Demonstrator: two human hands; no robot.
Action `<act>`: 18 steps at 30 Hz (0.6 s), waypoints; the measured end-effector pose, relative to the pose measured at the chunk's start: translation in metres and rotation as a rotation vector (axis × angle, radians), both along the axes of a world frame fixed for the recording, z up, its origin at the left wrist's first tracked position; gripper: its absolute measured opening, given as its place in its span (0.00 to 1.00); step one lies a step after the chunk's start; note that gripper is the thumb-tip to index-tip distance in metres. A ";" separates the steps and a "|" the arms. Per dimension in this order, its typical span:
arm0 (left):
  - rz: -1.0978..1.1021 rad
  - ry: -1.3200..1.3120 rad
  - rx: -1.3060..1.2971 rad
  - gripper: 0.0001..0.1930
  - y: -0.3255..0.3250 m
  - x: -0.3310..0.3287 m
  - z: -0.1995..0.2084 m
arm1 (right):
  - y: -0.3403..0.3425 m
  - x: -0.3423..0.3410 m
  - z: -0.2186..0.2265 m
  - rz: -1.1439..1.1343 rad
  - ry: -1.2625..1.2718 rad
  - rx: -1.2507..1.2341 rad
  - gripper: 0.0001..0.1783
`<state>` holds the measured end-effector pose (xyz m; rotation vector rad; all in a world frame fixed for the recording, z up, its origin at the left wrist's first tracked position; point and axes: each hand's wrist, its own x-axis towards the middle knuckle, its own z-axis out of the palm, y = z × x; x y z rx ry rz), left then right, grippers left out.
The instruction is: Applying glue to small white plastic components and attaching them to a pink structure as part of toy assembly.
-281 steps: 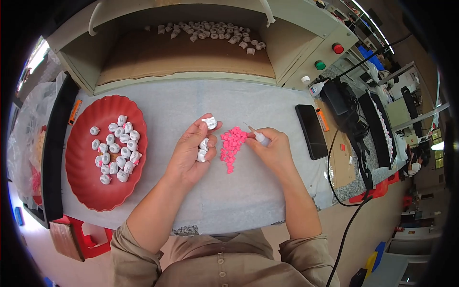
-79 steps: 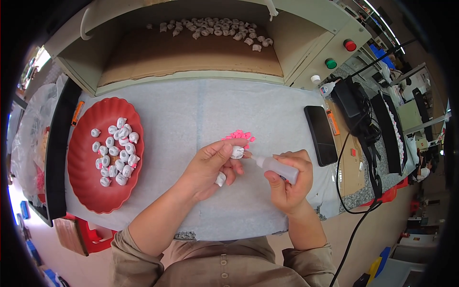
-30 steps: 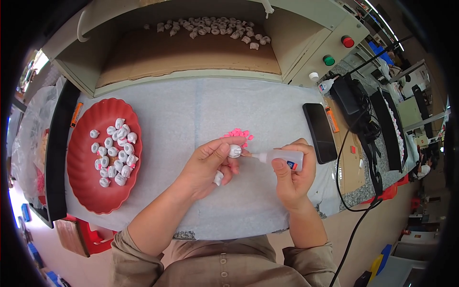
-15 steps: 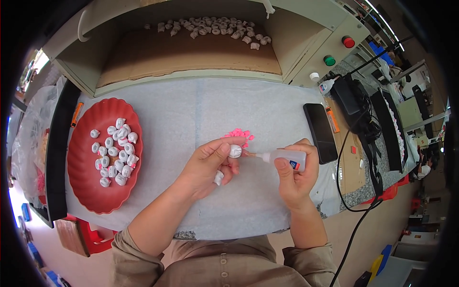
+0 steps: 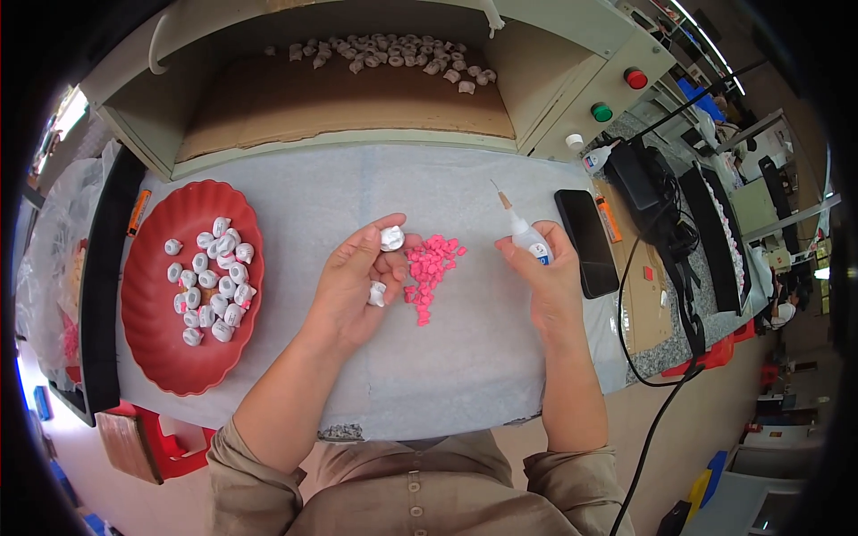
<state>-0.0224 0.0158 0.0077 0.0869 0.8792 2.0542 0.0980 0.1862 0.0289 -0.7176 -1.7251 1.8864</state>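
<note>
My left hand point(image 5: 344, 281) pinches a small white rounded piece point(image 5: 392, 238) between thumb and forefinger. A second white piece point(image 5: 376, 293) is tucked in the lower fingers of that hand. My right hand point(image 5: 556, 281) is wrapped round a small clear squeeze bottle point(image 5: 533, 243), which has a blue label and a thin needle tip pointing up and away to the left. Beside the left fingers, a loose heap of small bright pink bits point(image 5: 431, 262) lies on the white table covering point(image 5: 447, 375).
To the left stands a scalloped red dish point(image 5: 143, 295) with several white pieces. More white pieces point(image 5: 393, 52) lie inside a cardboard-lined open cabinet point(image 5: 241, 107) at the back. A black phone point(image 5: 585, 241), an orange marker-like item point(image 5: 609, 220) and cabled black adapter point(image 5: 636, 174) sit right.
My hands have moved apart, the left to the left and the right up. The bottle's needle has left the white piece and now tilts upward. More of the pink heap shows.
</note>
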 end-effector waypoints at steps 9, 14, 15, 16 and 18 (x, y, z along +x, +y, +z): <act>0.043 -0.038 0.094 0.16 -0.005 -0.011 -0.008 | 0.000 -0.003 -0.013 0.044 -0.020 0.217 0.10; 0.049 -0.056 0.027 0.17 -0.002 -0.006 0.001 | 0.000 -0.010 -0.024 0.011 -0.115 0.882 0.10; 0.041 -0.060 0.024 0.17 -0.002 -0.005 0.001 | -0.002 -0.013 -0.025 0.058 -0.185 0.893 0.08; 0.033 -0.063 0.020 0.17 -0.001 -0.005 0.000 | -0.003 -0.015 -0.025 0.104 -0.255 0.903 0.07; 0.030 -0.060 0.022 0.16 -0.002 -0.005 -0.001 | -0.003 -0.020 -0.022 0.104 -0.252 0.874 0.06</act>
